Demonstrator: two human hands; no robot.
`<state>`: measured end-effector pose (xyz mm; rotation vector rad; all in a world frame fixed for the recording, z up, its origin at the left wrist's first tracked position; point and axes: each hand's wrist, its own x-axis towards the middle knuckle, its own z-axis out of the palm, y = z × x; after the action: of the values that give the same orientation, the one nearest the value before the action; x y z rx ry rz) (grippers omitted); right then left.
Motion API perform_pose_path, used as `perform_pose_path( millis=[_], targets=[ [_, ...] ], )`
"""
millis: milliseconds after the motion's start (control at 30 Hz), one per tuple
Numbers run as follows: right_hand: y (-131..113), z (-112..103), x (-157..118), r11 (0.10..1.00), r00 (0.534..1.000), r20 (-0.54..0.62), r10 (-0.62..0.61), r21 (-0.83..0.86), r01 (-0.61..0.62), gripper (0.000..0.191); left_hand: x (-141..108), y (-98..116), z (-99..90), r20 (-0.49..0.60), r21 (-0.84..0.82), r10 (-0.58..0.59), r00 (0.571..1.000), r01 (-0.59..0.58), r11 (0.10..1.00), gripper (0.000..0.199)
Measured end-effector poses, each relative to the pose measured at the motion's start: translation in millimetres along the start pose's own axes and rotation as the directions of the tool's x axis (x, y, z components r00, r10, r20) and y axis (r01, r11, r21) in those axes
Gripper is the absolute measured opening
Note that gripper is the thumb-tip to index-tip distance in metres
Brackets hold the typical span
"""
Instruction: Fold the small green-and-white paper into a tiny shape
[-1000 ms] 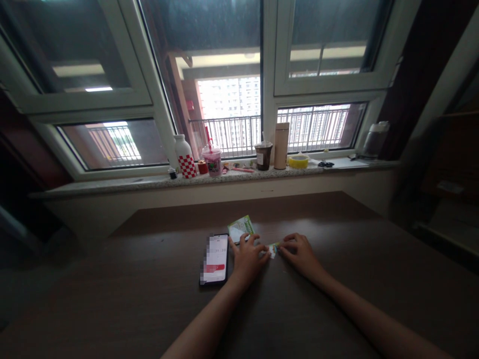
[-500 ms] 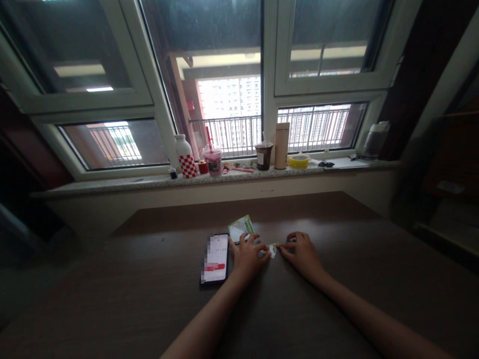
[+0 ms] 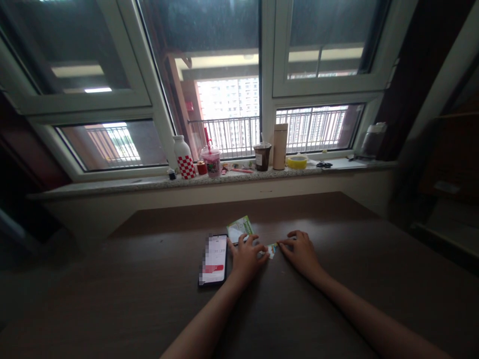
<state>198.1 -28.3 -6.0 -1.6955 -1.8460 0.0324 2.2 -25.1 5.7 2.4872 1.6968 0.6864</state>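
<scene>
A small white piece with coloured print [image 3: 272, 250] lies on the brown table between my two hands. My left hand [image 3: 247, 254] rests at its left edge, fingers bent and spread, with fingertips touching the piece. My right hand [image 3: 300, 251] is at its right side, the index fingertip on the piece's upper right corner and the other fingers curled loosely apart. A green and white printed card [image 3: 239, 228] lies just beyond my left hand, partly hidden by its fingers. A phone with a lit screen [image 3: 214, 260] lies left of my left hand.
Beyond the brown table [image 3: 164, 309], a stone windowsill [image 3: 149, 185] bears a checked bottle [image 3: 185, 158], a pink cup [image 3: 212, 162], a dark drink cup [image 3: 262, 157], a tan flask [image 3: 280, 147], yellow tape [image 3: 297, 162] and black scissors [image 3: 324, 165].
The whole view has shifted very slightly. Both hands keep nearly the same places around the small printed piece.
</scene>
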Motion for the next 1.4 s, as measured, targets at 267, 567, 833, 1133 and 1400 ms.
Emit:
perform_pose_path(
  millis=[267,567,833,1133,1400],
  targets=[
    [-1.2,1.4,5.8,0.998,0.997,0.023,-0.069,-0.003,0.069,0.017,-0.5,0.5,-2.0,0.005,0.005,0.003,1.0,-0.003,1.0,0.014],
    [-7.0,3.0,6.5,0.998,0.999,0.031,-0.018,-0.055,0.019,0.017,-1.3,2.6,-3.8,0.004,-0.009,-0.001,1.0,0.001,1.0,0.014],
    [-10.1,2.5,1.4,0.998,0.997,0.064,-0.045,-0.043,0.048,0.02,-0.9,2.9,-4.5,0.01,0.004,-0.008,1.0,0.008,1.0,0.015],
    [-7.4,5.3,-4.7,0.993,0.992,0.069,-0.108,-0.029,0.11,0.033,-1.1,1.3,-2.4,0.015,-0.006,-0.011,1.0,0.011,1.0,0.015],
    [0.0,10.1,-7.0,0.989,0.988,0.061,-0.143,0.052,0.14,0.043,-1.5,2.6,-3.7,0.007,-0.004,-0.022,1.0,0.022,1.0,0.014]
  ],
)
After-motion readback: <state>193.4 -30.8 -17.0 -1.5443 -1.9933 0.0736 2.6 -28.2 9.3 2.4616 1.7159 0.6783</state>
